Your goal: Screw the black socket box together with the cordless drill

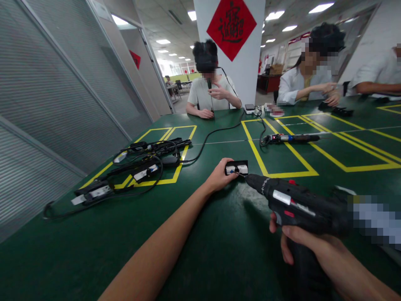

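Note:
My right hand (pixel 300 238) is wrapped round the grip of a black power drill (pixel 297 205), which points left. The thin bit at its front reaches a small black part (pixel 236 167) with white labels on the green table (pixel 200 234). Whether the bit tip touches the part is too small to tell. My left hand (pixel 221 174) holds the left side of that part, its fingers closed on it.
Black adapters and tangled cables (pixel 147 163) lie at the left inside yellow tape. A pen-like tool (pixel 291 138) with a cable lies at the back right. Across the table sit several people. A pixelated object (pixel 379 217) is at the right edge.

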Demonstrator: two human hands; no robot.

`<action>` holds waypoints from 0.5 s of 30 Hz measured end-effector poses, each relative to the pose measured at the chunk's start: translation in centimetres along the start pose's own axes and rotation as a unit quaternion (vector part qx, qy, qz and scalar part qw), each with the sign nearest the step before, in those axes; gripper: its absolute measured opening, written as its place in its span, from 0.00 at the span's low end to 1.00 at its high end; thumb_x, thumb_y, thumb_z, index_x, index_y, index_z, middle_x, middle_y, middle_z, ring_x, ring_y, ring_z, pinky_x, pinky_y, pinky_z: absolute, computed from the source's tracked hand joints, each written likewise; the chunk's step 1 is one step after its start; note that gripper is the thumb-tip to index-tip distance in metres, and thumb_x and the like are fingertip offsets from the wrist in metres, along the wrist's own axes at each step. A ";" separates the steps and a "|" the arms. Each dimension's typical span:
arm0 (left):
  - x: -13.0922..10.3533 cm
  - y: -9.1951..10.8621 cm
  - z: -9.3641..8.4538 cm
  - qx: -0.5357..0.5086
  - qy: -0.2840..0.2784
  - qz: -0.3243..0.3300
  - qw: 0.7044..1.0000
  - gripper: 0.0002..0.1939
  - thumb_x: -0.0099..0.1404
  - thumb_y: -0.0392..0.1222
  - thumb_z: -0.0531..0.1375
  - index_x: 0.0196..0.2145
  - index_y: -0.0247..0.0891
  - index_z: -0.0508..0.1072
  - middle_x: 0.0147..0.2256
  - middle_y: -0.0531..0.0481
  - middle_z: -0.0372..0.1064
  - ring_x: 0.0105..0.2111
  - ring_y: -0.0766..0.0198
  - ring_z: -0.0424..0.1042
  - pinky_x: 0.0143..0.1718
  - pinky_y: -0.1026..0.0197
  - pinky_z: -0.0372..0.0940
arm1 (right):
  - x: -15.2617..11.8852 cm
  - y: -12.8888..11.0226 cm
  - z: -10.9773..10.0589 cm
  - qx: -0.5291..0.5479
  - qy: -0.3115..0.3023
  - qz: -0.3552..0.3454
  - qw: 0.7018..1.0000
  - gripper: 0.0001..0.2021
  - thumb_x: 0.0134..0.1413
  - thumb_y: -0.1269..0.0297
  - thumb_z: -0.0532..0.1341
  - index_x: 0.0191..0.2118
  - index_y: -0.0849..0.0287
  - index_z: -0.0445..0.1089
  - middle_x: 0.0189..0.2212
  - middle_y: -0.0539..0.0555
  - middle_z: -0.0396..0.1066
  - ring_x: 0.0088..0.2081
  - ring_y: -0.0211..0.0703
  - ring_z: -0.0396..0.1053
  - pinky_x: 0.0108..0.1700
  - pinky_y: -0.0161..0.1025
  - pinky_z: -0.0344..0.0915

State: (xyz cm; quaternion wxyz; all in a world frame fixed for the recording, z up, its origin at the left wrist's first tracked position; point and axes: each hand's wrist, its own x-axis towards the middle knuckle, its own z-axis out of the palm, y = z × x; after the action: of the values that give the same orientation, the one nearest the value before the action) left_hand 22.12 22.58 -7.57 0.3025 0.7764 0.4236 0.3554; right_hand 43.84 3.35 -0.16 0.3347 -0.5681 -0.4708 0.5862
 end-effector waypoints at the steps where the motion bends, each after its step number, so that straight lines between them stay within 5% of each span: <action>1: 0.0 0.0 0.0 -0.001 -0.001 0.001 1.000 0.24 0.56 0.42 0.61 0.50 0.37 0.62 0.44 0.46 0.65 0.43 0.59 0.66 0.48 0.56 0.63 | -0.1 0.0 0.0 -0.005 -0.002 0.004 1.000 0.13 0.56 0.56 0.54 0.32 0.56 0.73 0.17 0.47 0.69 0.24 0.45 0.67 0.33 0.41 0.61; 9: 0.0 -0.2 0.0 -0.002 -0.002 0.005 1.000 0.23 0.58 0.46 0.60 0.50 0.37 0.62 0.44 0.45 0.65 0.43 0.58 0.67 0.46 0.55 0.63 | -0.6 0.4 -0.8 -0.049 -0.027 -0.020 0.998 0.14 0.58 0.54 0.52 0.29 0.52 0.71 0.24 0.48 0.72 0.31 0.46 0.70 0.45 0.44 0.60; 15: 0.0 -0.1 0.1 0.002 0.008 0.001 1.000 0.23 0.57 0.44 0.61 0.50 0.37 0.63 0.45 0.45 0.65 0.44 0.58 0.67 0.48 0.55 0.62 | -0.8 -0.3 -1.0 -0.089 0.015 -0.053 0.995 0.15 0.58 0.53 0.53 0.26 0.50 0.71 0.25 0.47 0.71 0.35 0.47 0.70 0.45 0.40 0.61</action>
State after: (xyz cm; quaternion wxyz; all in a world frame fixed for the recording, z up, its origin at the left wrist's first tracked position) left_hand 22.10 22.57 -7.71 0.2971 0.7746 0.4261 0.3609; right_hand 44.86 2.91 0.49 0.3206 -0.5789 -0.5449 0.5149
